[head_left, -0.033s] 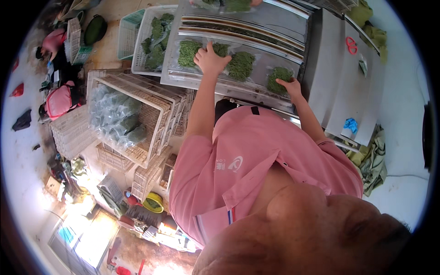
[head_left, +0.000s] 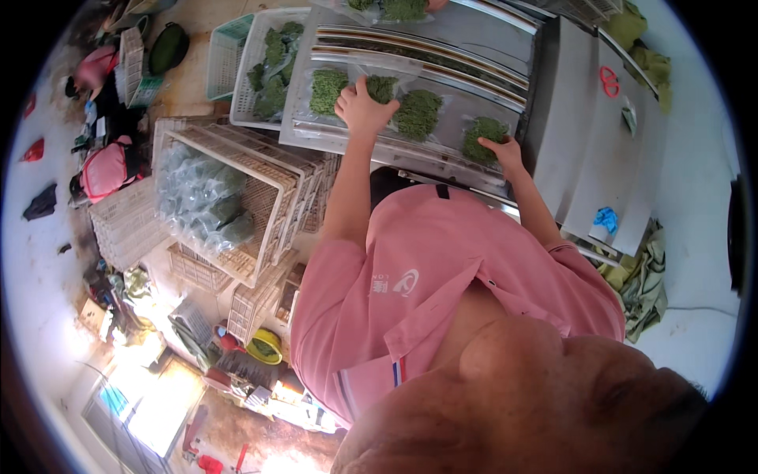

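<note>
Several clear plastic bags of small green plant pieces lie in a row on the metal bed (head_left: 450, 150) of a machine that looks like a vacuum sealer. My left hand (head_left: 365, 109) rests over one bag (head_left: 380, 88), thumb and fingers spread along its near side. Left of that hand is another bag (head_left: 328, 91); to its right lies a third bag (head_left: 418, 113). At the row's right end, my right hand (head_left: 503, 150) pinches the side of a bag (head_left: 483, 138). Long sealing bars (head_left: 418, 49) run behind the row.
More green bags (head_left: 403, 9) lie at the far edge, with part of a hand beside them. Left stand a white crate (head_left: 245, 103) of green bags and a stacked crate (head_left: 272, 205) of filled bags. Red scissors (head_left: 609, 81) and a blue crumpled item (head_left: 606, 220) lie on the steel cover (head_left: 580, 134).
</note>
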Demonstrator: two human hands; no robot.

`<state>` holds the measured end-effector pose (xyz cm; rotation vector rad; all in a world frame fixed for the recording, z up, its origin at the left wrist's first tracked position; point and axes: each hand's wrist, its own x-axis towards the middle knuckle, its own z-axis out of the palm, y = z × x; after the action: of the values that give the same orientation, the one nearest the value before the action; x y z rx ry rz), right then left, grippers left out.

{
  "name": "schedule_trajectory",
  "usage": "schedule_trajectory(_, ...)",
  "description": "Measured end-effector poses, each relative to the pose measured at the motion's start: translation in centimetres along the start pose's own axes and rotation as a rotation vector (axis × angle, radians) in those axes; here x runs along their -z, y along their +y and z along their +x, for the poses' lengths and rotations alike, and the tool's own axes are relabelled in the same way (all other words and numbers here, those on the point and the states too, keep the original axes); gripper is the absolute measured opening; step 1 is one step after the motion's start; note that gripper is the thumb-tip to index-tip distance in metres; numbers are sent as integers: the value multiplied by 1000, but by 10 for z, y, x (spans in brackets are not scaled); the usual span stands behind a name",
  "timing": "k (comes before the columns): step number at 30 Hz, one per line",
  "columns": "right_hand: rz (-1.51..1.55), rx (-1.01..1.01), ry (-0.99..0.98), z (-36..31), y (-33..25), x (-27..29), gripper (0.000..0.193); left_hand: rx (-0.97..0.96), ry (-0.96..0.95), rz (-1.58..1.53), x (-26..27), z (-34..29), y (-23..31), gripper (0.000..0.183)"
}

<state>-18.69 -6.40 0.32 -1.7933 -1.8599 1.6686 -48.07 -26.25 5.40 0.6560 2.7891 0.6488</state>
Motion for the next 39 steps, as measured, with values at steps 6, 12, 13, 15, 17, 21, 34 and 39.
schedule_trajectory(6, 114, 296, 92, -15, -44, 26, 56, 148, 196, -334, 66, -34, -51, 83)
schedule_trajectory(12, 524, 190, -139, -23, -100, 33, 58, 206, 532, -303, 143, 35, -132, 83)
schedule_trajectory(13, 614, 169, -238, -27, -107, 21, 58, 246, 535, -290, 146, 51, -153, 86)
schedule_trajectory(15, 567, 69, -294, -19, -95, -23, 57, 278, 442, -257, 144, 88, -199, 89)
schedule_trajectory(17, 499, -28, -313, -17, -83, -70, 56, 360, 333, -178, 137, 109, -240, 93)
schedule_trajectory(21, 460, -85, -260, -26, -78, -131, 57, 25, 539, -194, 116, 128, -244, 80)
schedule_trajectory(34, 374, 136, -29, -31, -126, -217, 62, -111, -241, -328, 31, 92, -162, 125)
schedule_trajectory(39, 284, 67, -130, -33, -156, -239, 60, -30, -300, -433, 15, 106, -175, 110)
